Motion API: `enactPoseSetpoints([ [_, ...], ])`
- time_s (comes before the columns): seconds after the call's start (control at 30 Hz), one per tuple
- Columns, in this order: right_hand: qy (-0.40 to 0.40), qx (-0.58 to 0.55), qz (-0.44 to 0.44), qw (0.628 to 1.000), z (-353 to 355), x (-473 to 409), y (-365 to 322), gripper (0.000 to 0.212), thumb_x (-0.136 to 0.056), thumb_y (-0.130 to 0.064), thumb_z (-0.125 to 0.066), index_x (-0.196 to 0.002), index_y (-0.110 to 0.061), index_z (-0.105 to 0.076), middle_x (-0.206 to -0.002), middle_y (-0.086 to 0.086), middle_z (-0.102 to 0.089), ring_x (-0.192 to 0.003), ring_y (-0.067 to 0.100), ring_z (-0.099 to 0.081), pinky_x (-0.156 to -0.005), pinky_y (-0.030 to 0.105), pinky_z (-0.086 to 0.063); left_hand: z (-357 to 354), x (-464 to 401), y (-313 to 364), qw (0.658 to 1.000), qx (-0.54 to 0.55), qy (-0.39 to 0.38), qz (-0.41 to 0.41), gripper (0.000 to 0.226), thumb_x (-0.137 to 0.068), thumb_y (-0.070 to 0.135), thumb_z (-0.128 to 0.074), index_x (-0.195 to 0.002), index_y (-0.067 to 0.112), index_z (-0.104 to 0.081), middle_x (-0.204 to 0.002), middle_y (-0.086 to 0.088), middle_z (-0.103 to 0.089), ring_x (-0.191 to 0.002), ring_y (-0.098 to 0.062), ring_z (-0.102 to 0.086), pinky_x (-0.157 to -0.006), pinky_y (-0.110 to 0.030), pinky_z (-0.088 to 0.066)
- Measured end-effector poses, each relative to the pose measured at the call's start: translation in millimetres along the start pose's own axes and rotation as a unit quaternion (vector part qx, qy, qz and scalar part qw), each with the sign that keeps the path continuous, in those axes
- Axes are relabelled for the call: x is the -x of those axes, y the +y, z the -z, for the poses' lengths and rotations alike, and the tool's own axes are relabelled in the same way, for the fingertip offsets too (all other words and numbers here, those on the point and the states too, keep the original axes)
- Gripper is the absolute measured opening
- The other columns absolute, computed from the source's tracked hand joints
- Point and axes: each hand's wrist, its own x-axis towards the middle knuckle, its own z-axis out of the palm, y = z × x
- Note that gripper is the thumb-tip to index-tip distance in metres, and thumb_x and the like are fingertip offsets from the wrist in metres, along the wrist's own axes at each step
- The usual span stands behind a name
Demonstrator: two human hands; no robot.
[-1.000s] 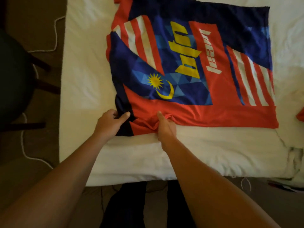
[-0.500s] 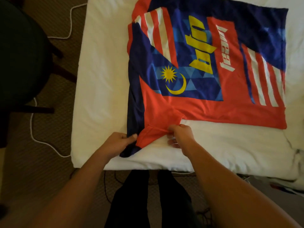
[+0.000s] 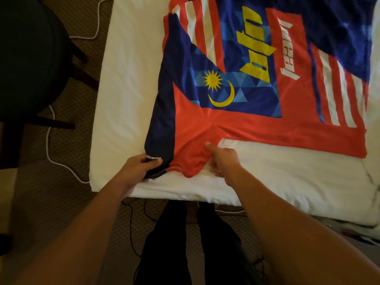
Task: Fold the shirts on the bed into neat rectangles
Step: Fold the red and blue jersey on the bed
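- Shirt spread flat on the white bed, long axis running left to right, printed side up.
- Near sleeve pulled toward the bed's near edge, cuff pointing at the wearer.
- Left hand curled, pinching the sleeve's navy cuff corner.
- Right hand gripping the sleeve's red edge, thumb laid on the cloth, fingers tucked beneath.
- Both forearms reaching forward, nearly parallel.

One shirt lies on one bed. Two hands are there, left hand and right hand. One chair and one white cable are beside it.
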Motion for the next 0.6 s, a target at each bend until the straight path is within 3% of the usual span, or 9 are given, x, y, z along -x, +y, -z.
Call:
enactPoseSetpoints([
  [0.1,0.001,0.024,0.051,0.998,-2,-1,3,0.022,-0.081,-0.018,-0.074,-0.076,-0.009,-0.055,-0.072,0.012,-0.049,-0.07,0.026,-0.048,-0.062,0.038,-0.04,-5,2,-2,0.998,0.047,0.03,0.004,0.019,-0.093,0.019,-0.072,-0.11,0.01,-0.074,-0.111,-0.015,-0.076,-0.095,-0.027,-0.069,-0.079,-0.038,-0.047],
  [0.23,-0.047,-0.197,0.011,0.979,-5,9,7,0.004,-0.09,-0.011,-0.057,-0.089,-0.008,-0.056,-0.078,0.01,-0.055,-0.072,0.026,-0.056,-0.07,0.04,-0.051,-8,14,1,0.973,0.23,0.021,0.025,0.021,-0.098,0.02,-0.064,-0.117,0.013,-0.068,-0.108,-0.006,-0.075,-0.097,-0.023,-0.068,-0.082,-0.039,-0.05],
  [0.33,-0.118,-0.122,-0.019,0.985,-13,17,16,0.02,-0.089,-0.022,-0.07,-0.105,-0.01,-0.066,-0.093,0.009,-0.072,-0.078,0.025,-0.066,-0.072,0.037,-0.053,-9,24,-6,0.989,0.138,0.021,0.046,0.018,-0.096,0.015,-0.066,-0.114,0.016,-0.071,-0.102,-0.001,-0.077,-0.099,-0.021,-0.068,-0.081,-0.036,-0.051],
  [0.4,-0.14,-0.058,-0.018,0.988,-16,21,20,0.023,-0.09,-0.018,-0.071,-0.111,-0.01,-0.066,-0.105,0.012,-0.074,-0.087,0.027,-0.067,-0.075,0.037,-0.054,-10,29,-8,0.991,0.126,0.019,0.042,0.021,-0.097,0.009,-0.065,-0.114,0.018,-0.071,-0.104,0.0,-0.078,-0.102,-0.02,-0.07,-0.081,-0.036,-0.052],
  [0.5,-0.155,-0.094,-0.022,0.983,-10,20,20,0.014,-0.095,-0.011,-0.061,-0.109,-0.013,-0.063,-0.1,0.012,-0.068,-0.084,0.028,-0.063,-0.071,0.038,-0.052,-8,33,-8,0.984,0.17,0.043,0.022,0.02,-0.097,0.006,-0.063,-0.113,0.015,-0.071,-0.106,-0.005,-0.077,-0.102,-0.022,-0.07,-0.082,-0.037,-0.054],
  [0.6,-0.161,-0.059,-0.01,0.985,-5,21,23,0.017,-0.096,-0.007,-0.057,-0.113,-0.009,-0.06,-0.096,0.012,-0.067,-0.082,0.029,-0.063,-0.066,0.037,-0.049,-14,35,-13,0.99,0.112,0.075,0.03,0.02,-0.096,0.004,-0.065,-0.109,0.018,-0.071,-0.112,-0.005,-0.074,-0.107,-0.022,-0.067,-0.089,-0.042,-0.055],
])
